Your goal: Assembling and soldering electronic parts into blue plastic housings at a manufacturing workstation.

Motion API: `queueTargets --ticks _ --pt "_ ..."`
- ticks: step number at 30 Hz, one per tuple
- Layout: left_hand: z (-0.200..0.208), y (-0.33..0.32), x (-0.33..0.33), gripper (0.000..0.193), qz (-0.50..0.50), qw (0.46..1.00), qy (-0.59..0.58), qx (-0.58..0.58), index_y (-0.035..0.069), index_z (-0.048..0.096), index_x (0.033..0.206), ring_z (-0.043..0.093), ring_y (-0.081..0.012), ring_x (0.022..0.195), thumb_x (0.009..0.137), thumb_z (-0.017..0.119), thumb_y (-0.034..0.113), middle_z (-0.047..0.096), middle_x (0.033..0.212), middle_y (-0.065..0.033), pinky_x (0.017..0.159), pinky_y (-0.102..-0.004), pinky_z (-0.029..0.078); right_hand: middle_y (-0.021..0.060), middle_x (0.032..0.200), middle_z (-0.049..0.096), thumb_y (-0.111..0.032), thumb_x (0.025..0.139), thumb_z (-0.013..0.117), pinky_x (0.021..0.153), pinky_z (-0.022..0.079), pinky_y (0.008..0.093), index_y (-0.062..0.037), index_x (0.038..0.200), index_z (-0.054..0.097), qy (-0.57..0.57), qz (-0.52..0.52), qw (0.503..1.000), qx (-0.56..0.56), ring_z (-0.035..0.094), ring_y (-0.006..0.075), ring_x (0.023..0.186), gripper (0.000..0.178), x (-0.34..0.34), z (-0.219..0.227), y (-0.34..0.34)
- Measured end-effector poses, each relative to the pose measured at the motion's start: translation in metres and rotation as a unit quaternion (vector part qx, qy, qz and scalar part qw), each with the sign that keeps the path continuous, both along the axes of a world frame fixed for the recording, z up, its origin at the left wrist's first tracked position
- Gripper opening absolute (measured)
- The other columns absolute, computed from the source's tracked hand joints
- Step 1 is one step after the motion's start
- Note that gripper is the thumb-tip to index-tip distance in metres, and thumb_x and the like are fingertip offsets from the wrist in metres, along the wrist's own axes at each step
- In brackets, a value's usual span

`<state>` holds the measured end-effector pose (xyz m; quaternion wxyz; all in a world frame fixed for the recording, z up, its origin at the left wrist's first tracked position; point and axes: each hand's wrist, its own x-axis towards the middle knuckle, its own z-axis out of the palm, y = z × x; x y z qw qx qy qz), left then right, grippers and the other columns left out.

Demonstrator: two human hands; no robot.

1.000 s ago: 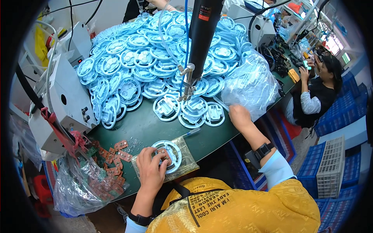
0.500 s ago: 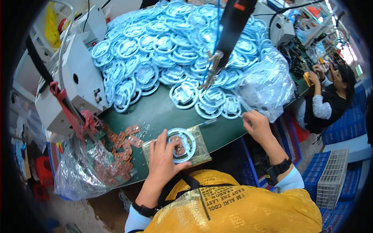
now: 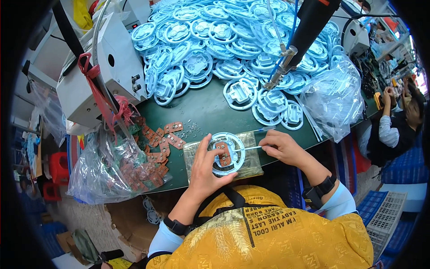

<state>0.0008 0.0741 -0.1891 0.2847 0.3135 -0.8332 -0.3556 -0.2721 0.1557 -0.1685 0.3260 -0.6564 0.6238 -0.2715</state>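
A light-blue plastic wheel-shaped part [image 3: 242, 158] lies on a pad wrapped in yellowish tape [image 3: 254, 166] at the bench's near edge. Inside its ring is a small brown circuit board [image 3: 222, 155]. My left hand [image 3: 205, 174] grips the part from the left, fingertips at the board and thumb along the near rim. Between thumb and fingers, my right hand [image 3: 285, 149] pinches a thin pale stick [image 3: 251, 148]. The stick points left across the ring, its tip close to the board. Whether that tip touches anything is too small to tell.
A large heap of similar blue parts [image 3: 219, 31] covers the back. Brown boards [image 3: 174, 127] spill from a clear bag [image 3: 96, 172] at left, beside a grey machine box [image 3: 101, 67]. A black arm with a metal nozzle [image 3: 282, 67] overhangs. Another person [image 3: 396, 121] sits far right.
My right hand has moved from beside the clear bag at right to the ring, now with the pale stick in it. My left hand stays on the part. The whole view has shifted.
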Motion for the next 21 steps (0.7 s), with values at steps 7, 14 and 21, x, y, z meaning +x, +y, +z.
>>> queueTargets --ticks 7,14,21 --pt "-0.0021 0.0006 -0.0006 0.066 -0.013 0.999 -0.027 -0.010 0.006 0.059 0.113 0.039 -0.0466 0.135 0.057 0.091 0.023 0.037 0.147 -0.0295 0.110 -0.0497 0.036 0.0099 0.084 0.056 -0.007 0.087 0.066 0.068 0.046 0.0375 -0.0037 0.097 0.067 0.065 0.037 0.997 -0.031 0.059 0.0290 0.078 0.011 -0.0048 -0.0004 -0.0033" --pt "-0.0015 0.0011 -0.0006 0.067 -0.017 0.999 -0.036 -0.028 0.007 0.059 0.115 0.038 -0.0462 0.136 0.057 0.091 0.020 0.036 0.148 -0.0284 0.110 -0.0494 0.036 0.0106 0.084 0.056 -0.008 0.087 0.066 0.069 0.047 0.0396 -0.0037 0.096 0.067 0.098 0.063 0.992 -0.052 0.059 0.0309 0.081 0.010 -0.0023 0.0017 -0.0092" --pt "-0.0001 -0.0005 -0.0028 0.070 -0.023 0.999 -0.028 -0.032 0.008 0.059 0.115 0.039 -0.0460 0.137 0.056 0.093 0.020 0.037 0.148 -0.0281 0.110 -0.0492 0.036 0.0107 0.090 0.059 -0.011 0.088 0.066 0.073 0.050 0.0394 -0.0036 0.096 0.066 0.119 0.064 0.987 -0.087 0.061 0.0308 0.086 0.011 -0.0026 -0.0040 -0.0075"
